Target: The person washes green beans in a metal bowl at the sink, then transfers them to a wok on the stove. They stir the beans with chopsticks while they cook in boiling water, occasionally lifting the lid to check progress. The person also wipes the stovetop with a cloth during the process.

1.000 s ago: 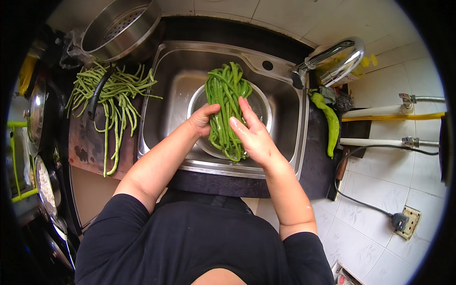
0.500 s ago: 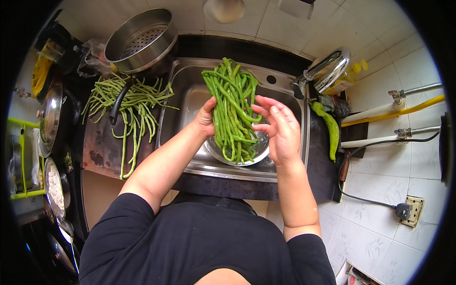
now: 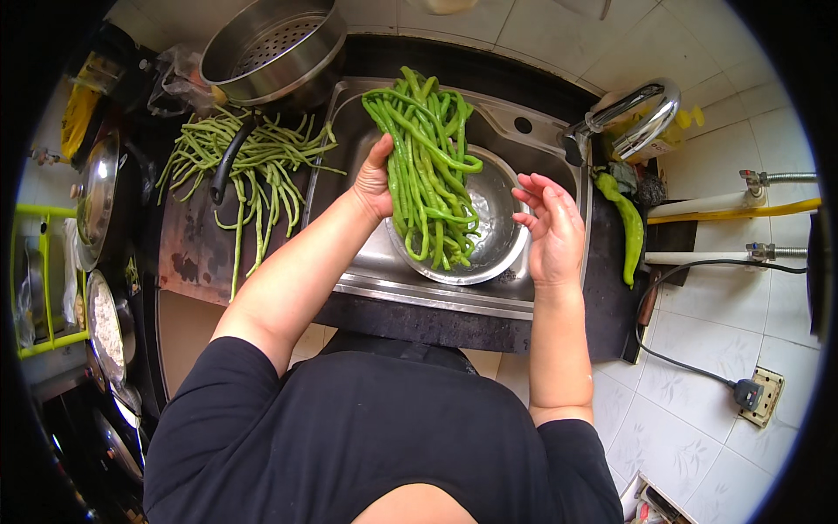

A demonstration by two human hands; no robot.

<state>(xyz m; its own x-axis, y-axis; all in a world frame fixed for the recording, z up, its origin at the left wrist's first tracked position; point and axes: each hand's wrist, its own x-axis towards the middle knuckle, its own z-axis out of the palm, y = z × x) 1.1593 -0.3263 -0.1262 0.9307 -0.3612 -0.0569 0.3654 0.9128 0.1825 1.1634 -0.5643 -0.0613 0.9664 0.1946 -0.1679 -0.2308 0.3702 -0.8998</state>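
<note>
A thick bundle of wet long green beans (image 3: 426,166) rests in my left hand (image 3: 375,182), whose thumb shows at the bundle's left side while most of its fingers are hidden underneath. Below the bundle a round metal bowl with water (image 3: 506,210) sits in the steel sink (image 3: 349,262). My right hand (image 3: 556,229) is raised over the bowl's right rim, apart from the beans, its fingers loosely curled and spread with nothing between them.
More long beans (image 3: 284,166) lie left of the sink on a dark board (image 3: 194,253), with a curved black handle (image 3: 231,162) across them. A steamer pot (image 3: 279,74) stands behind. The faucet (image 3: 646,118) and a green pepper (image 3: 627,229) are at the right.
My right hand has drawn away from the bundle to the right, uncovering more of the bowl. My left hand still holds the beans. The whole view has shifted slightly.
</note>
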